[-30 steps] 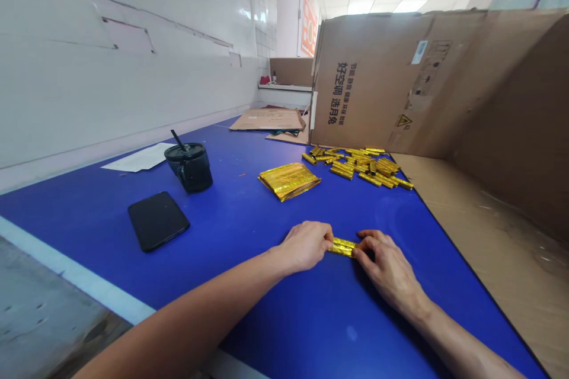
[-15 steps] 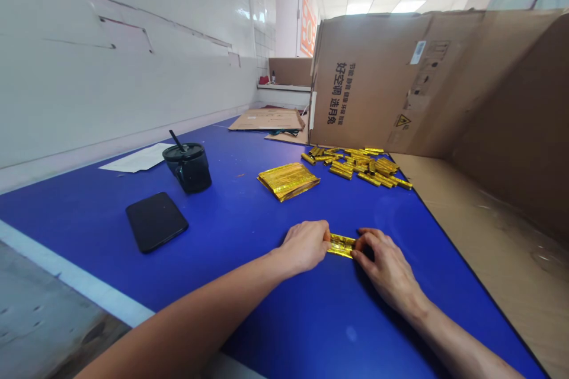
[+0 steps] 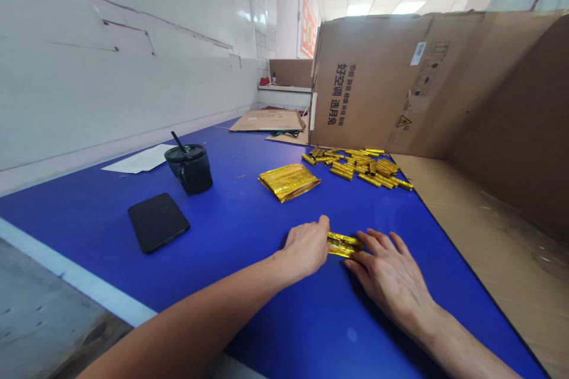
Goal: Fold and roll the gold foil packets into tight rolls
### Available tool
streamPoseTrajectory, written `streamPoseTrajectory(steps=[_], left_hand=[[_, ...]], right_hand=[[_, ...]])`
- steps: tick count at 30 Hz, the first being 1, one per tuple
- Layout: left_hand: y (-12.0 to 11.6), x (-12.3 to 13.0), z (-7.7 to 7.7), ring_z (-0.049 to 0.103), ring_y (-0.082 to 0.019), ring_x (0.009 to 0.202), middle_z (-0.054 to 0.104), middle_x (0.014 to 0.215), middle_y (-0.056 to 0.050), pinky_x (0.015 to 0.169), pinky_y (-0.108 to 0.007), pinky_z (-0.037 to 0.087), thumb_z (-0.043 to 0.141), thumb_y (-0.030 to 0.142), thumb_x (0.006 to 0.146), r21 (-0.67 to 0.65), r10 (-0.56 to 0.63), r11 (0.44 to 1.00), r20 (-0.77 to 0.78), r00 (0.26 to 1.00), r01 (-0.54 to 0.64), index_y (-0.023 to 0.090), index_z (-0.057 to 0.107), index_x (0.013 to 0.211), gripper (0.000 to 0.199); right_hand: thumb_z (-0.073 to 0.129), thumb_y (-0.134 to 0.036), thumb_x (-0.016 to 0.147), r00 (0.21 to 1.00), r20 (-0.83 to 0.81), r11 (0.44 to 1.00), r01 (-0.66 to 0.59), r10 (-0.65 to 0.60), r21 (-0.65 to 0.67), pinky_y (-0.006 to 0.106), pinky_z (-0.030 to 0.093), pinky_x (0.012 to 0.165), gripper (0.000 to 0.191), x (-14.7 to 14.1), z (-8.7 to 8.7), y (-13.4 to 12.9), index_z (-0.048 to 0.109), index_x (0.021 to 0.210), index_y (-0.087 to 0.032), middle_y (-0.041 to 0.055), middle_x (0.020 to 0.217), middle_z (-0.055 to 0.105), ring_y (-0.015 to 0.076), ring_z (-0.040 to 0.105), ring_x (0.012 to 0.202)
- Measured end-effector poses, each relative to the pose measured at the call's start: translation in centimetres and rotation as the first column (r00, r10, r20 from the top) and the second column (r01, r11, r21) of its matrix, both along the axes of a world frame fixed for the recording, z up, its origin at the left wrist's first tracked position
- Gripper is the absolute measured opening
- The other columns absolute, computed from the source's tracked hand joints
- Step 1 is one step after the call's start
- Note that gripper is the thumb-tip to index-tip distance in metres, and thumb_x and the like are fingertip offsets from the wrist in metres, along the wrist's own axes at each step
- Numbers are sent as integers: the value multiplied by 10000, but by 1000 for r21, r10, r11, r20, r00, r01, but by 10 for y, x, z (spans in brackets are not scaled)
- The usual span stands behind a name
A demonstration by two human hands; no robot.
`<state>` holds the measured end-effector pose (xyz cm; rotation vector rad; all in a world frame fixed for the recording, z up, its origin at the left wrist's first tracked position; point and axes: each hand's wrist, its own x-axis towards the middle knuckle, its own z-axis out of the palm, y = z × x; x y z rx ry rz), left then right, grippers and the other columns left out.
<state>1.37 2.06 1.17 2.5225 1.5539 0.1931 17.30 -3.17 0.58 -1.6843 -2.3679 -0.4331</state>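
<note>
A shiny gold foil piece (image 3: 344,245) lies on the blue table (image 3: 231,213), its long edges folded up toward the middle. My left hand (image 3: 307,249) closes on its left end, the fingertips partly hidden behind the hand. At the right end rests my right hand (image 3: 391,272), its fingers spread and the tips touching the foil. Beyond my hands lies a flat stack of gold foil sheets (image 3: 290,182). Farther back, several narrow gold foil rolls (image 3: 355,166) are heaped loosely near the table's right edge.
On the left are a black phone (image 3: 159,222), a dark lidded cup (image 3: 191,169) with a straw, and white paper (image 3: 140,159). A tall cardboard box (image 3: 373,83) stands behind the rolls. Flat cardboard (image 3: 267,120) lies at the far end, beside a white wall (image 3: 133,83).
My right hand's fingers have opened out from a pinch and spread over the foil's right end. The foil's upper edge now stands folded up. My left hand stays at the left end.
</note>
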Motion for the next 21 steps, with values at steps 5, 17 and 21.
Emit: streamPoseTrajectory(steps=[5,17,21], left_hand=[[0,-3,-1,496,-201,910,507,991,-47,727,-296,391,512,269,747,140,-55,989,54,997,47,229,404,1054,328],[5,-4,-9,439,-184,872,501,926,-16,735,-305,352,457,170,760,204,-262,949,79,962,241,209,442,947,192],[4,-3,-8,437,-183,847,484,884,-24,710,-302,359,423,172,778,193,-255,951,49,966,242,207,457,881,114]], right_hand=[[460,-283,792,995,61,996,-79,81,-39,546,210,932,226,-2,1,-1,651,899,-229,54,1170,542,282,405,1128],[500,-251,768,994,48,988,-90,97,-126,535,202,948,181,-3,9,0,655,850,-206,57,933,618,265,486,969],[512,-263,761,994,41,988,-97,102,-118,532,202,949,179,-3,7,-2,647,862,-203,54,900,610,246,501,912]])
